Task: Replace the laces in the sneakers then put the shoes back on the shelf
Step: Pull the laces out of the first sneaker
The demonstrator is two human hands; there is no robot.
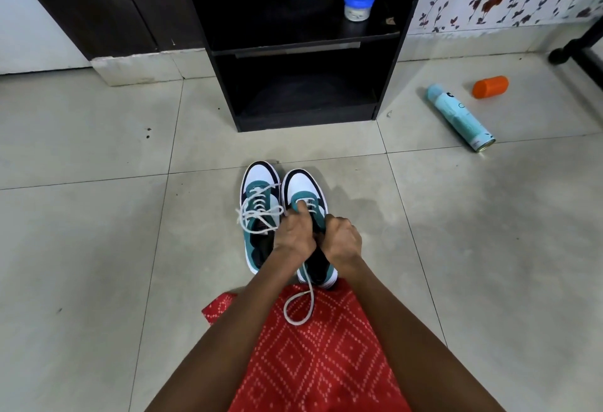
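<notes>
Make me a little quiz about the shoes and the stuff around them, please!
1. True or false: the spray can stands upright.
2. Which shoe are the left hand and the right hand working on? A) left sneaker B) right sneaker
3. Fill in: the jar on the shelf has a ____ lid.
Key: 1 false, it lies on its side. 2 B. 3 blue.

Both bare forearms (228,330) reach forward and converge; the left hand (293,237) lies knuckles up, fingers curled, its index finger (301,208) stretched forward and down; the right hand (342,242) sits just beside it, fisted; what either grips is hidden.
</notes>
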